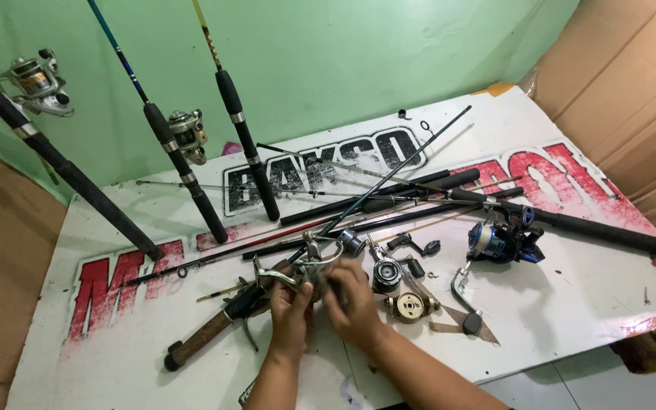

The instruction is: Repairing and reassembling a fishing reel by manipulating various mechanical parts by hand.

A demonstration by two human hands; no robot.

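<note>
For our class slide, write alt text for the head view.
Two hands, left hand and right hand, hold a silver fishing reel over a white printed board. Loose rods and reel parts lie around, including a blue reel; three rods lean on the green wall.

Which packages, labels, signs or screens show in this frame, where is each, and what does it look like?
Printed banner sheet: laid flat as the work surface under the rods and both hands; white, with large red and black block lettering, worn.
Brown cardboard sheets: leaning at the right against the green wall; plain, creased.
Brown cardboard panel: at the left edge; plain.
No screens visible.
</note>
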